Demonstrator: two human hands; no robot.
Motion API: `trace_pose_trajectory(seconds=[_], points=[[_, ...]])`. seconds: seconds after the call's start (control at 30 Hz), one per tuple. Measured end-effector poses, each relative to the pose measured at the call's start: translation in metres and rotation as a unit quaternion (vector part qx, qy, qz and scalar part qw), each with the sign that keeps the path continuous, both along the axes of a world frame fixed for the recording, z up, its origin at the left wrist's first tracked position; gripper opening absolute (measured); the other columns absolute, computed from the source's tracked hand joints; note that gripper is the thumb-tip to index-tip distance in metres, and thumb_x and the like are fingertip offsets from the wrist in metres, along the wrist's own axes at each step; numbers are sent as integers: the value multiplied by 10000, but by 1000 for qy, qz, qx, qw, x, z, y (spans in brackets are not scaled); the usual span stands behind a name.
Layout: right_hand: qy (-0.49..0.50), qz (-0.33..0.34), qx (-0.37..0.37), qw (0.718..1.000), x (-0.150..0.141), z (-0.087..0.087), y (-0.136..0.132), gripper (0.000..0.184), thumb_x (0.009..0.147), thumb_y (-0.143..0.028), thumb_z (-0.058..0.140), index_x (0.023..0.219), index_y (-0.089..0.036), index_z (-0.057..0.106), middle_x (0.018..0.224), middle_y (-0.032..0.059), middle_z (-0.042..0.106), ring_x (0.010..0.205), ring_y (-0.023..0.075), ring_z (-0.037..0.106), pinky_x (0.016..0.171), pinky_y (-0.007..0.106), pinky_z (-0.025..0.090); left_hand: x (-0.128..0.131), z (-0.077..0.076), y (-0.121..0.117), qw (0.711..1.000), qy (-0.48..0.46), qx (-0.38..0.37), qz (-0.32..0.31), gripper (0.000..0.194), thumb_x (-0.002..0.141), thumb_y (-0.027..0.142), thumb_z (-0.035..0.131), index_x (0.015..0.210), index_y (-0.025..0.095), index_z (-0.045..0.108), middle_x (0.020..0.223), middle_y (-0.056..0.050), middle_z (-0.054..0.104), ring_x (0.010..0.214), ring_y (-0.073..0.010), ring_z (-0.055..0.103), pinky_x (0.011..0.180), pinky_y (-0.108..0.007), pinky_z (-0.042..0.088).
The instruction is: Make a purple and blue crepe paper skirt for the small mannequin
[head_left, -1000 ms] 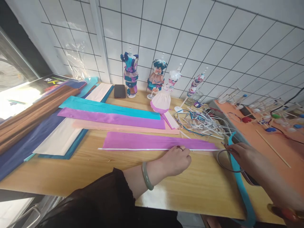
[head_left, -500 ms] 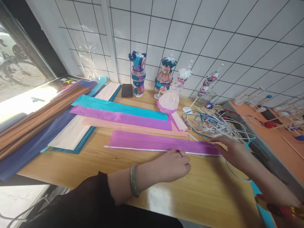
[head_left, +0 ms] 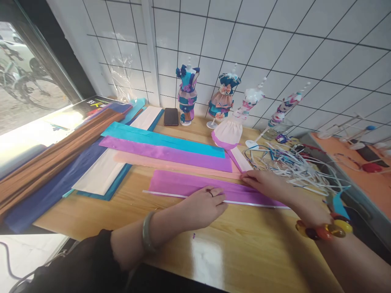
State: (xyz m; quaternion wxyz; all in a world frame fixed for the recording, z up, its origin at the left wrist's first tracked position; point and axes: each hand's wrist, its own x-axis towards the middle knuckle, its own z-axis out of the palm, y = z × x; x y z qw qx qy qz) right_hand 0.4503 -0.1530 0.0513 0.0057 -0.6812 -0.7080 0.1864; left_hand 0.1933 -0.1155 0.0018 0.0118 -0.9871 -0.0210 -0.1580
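Note:
A purple crepe paper strip lies flat in front of me, a narrow white tape running along its near edge. Curled at that edge, my left hand rests with its fingertips tucked out of sight. My right hand reaches over the strip's right part. Its fingers are drawn together at the far edge, beside the end of a folded pale pink strip; what they pinch, if anything, is hidden. Behind lie turquoise, violet and peach strips.
Several small dress forms in paper outfits stand along the tiled wall, near a phone. A tangle of thin strips lies at the right. Brown and white paper is stacked left. An orange surface adjoins the right side.
My right hand has moved left from the purple strip's right end to its far edge. My left hand has slid left along the near edge. A tiny purple scrap now shows on the table.

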Motion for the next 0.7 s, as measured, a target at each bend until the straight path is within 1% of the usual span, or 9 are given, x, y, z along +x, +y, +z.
trace_pose_trajectory(seconds=[0.07, 0.17, 0.33, 0.53, 0.7], points=[[2, 3, -16, 1000, 1, 2, -1, 293, 866, -365, 395, 771, -224, 634, 768, 18, 692, 678, 171, 613, 629, 280, 448, -1, -1, -2, 1000, -9, 2, 1, 200, 890, 180, 445, 1038, 141, 572, 1111, -89, 615, 1111, -189, 514, 980, -344, 351], [19, -1, -41, 999, 2, 2, -1, 258, 839, -394, 438, 793, -228, 630, 714, -1, 667, 632, 156, 591, 591, 264, 437, -1, -4, -3, 1000, -30, 9, -4, 210, 880, 166, 446, 1039, 123, 576, 1110, -107, 615, 1133, -205, 509, 1021, -376, 318], [63, -27, -68, 995, 4, -4, -1, 230, 783, -414, 504, 780, -220, 626, 731, 3, 655, 645, 159, 593, 602, 272, 441, -1, -6, -3, 1000, -30, 4, -9, 221, 880, 152, 419, 1029, 120, 579, 1082, -113, 621, 1142, -217, 507, 1028, -403, 317], [60, -15, -80, 995, 7, -7, -2, 201, 794, -390, 506, 786, -217, 609, 715, 5, 629, 668, 164, 578, 634, 285, 441, -1, -6, -3, 1000, -25, -10, -6, 236, 885, 149, 397, 1038, 121, 574, 1100, -100, 608, 1154, -223, 492, 1052, -408, 292], [71, -3, -76, 995, 4, -7, -3, 231, 822, -399, 475, 721, -207, 556, 710, 8, 598, 664, 157, 550, 611, 274, 429, -1, -5, -3, 999, -21, -25, -9, 221, 871, 149, 428, 1037, 121, 571, 1105, -96, 605, 1148, -212, 490, 1056, -395, 289]])
